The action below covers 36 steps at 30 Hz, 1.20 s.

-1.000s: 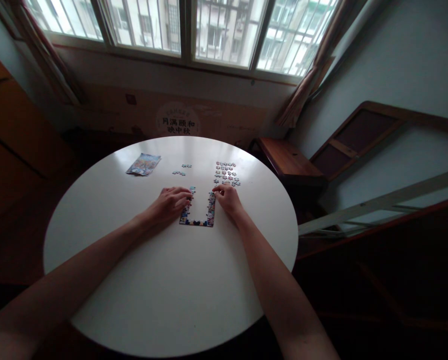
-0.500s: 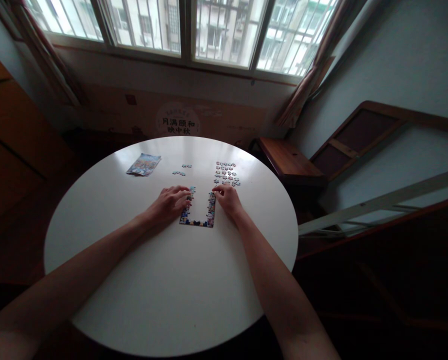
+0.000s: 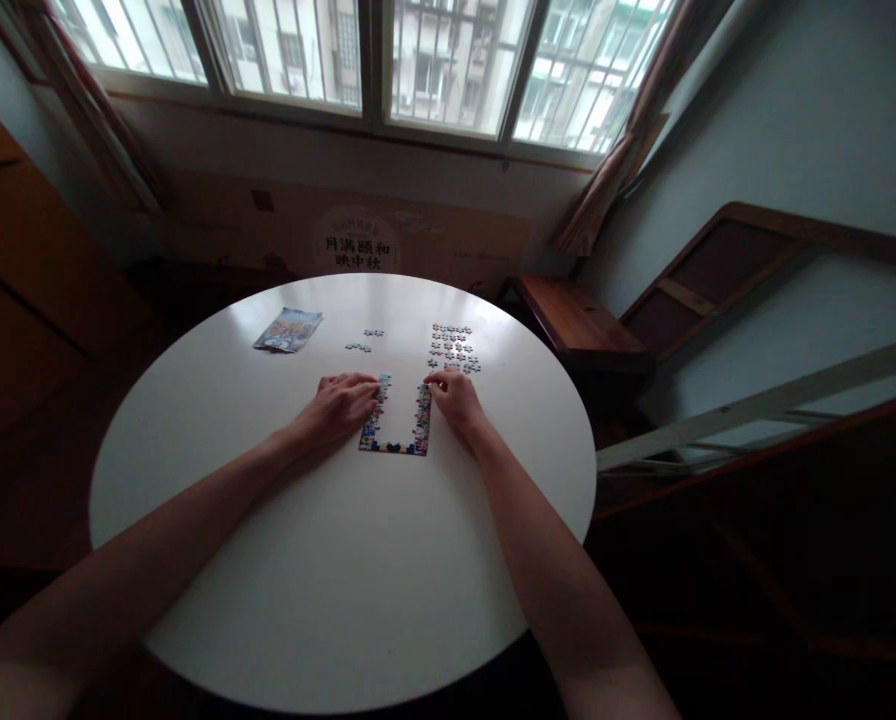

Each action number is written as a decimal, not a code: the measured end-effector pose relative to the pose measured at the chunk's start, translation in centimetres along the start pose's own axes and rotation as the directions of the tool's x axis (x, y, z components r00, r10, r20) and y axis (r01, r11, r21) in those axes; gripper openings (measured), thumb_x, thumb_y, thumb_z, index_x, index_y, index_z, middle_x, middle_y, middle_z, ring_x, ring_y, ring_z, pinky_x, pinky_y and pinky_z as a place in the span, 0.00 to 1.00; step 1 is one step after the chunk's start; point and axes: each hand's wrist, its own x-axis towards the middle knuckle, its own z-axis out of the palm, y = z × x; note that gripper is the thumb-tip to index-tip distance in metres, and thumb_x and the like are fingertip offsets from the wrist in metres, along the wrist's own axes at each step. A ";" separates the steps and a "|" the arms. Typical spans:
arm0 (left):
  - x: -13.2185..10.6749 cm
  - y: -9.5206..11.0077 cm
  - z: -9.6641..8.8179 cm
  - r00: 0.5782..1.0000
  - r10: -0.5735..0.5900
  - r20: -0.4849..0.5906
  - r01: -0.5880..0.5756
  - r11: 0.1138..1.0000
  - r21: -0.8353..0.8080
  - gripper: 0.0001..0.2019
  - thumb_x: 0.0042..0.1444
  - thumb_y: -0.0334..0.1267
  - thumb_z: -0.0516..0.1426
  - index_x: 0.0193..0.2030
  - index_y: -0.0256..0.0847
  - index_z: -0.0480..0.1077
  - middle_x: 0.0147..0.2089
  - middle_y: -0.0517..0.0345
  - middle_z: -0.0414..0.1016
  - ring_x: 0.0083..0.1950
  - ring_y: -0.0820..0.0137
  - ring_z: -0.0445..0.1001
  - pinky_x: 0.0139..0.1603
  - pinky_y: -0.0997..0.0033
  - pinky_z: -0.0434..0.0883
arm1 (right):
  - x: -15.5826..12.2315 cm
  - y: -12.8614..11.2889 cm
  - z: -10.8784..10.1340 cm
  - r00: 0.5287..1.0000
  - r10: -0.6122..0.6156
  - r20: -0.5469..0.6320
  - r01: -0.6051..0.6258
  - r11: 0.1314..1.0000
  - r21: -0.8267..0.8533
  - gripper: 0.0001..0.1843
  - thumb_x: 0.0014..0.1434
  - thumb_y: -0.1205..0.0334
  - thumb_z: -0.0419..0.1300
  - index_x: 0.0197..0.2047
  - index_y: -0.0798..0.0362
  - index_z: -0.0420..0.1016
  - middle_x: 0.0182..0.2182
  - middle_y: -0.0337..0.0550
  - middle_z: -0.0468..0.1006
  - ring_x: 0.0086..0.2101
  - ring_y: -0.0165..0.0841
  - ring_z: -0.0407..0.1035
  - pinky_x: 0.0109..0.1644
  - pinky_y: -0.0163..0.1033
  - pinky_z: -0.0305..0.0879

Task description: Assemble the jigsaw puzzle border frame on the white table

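A partly joined jigsaw puzzle [image 3: 395,448] lies flat on the white table, forming a U of bottom and two side strips. My left hand [image 3: 343,402] rests along its left strip, fingers stretched out and touching the upper part. At the top of the right strip, my right hand [image 3: 454,395] has thumb and forefinger pinched on a puzzle piece [image 3: 426,388], largely hidden by the fingertips. Beyond the right hand, loose puzzle pieces [image 3: 452,338] lie in rows. Two small groups of pieces, one nearer [image 3: 358,347] and one farther [image 3: 374,332], lie beyond the U.
A colourful printed sheet or packet [image 3: 289,330] lies at the table's far left. The round white table [image 3: 328,580] has a wooden bench [image 3: 579,315] behind its right side. A cardboard box [image 3: 433,225] with printed characters stands below the windows.
The fingers of my left hand have settled flatter and closer together on the left strip. My right hand stays almost where it was, still pinching at the right strip's top.
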 end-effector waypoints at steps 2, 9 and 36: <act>0.0 -0.1 0.0 1.000 0.001 0.010 -0.001 1.000 0.003 0.16 0.63 0.43 0.50 0.53 0.45 0.72 0.58 0.51 0.73 0.59 0.59 0.69 0.58 0.54 0.59 | 0.0 0.0 0.0 1.000 -0.003 0.004 0.003 1.000 -0.004 0.11 0.57 0.70 0.58 0.36 0.52 0.83 0.36 0.43 0.78 0.32 0.31 0.69 0.44 0.36 0.65; 0.0 -0.3 0.0 1.000 0.022 0.008 -0.022 1.000 0.005 0.16 0.64 0.44 0.51 0.54 0.45 0.72 0.57 0.52 0.73 0.58 0.59 0.69 0.57 0.53 0.59 | 0.0 0.1 0.0 1.000 -0.009 0.010 0.009 1.000 -0.008 0.10 0.57 0.69 0.59 0.37 0.52 0.82 0.35 0.43 0.78 0.32 0.31 0.69 0.44 0.37 0.65; -0.1 -0.2 -0.1 1.000 0.028 0.009 -0.028 1.000 0.001 0.16 0.64 0.43 0.51 0.55 0.46 0.72 0.57 0.52 0.73 0.58 0.59 0.69 0.59 0.53 0.59 | 0.0 0.1 0.0 0.999 -0.022 0.029 0.023 0.999 -0.034 0.12 0.57 0.69 0.58 0.38 0.51 0.82 0.36 0.43 0.78 0.33 0.31 0.69 0.44 0.36 0.65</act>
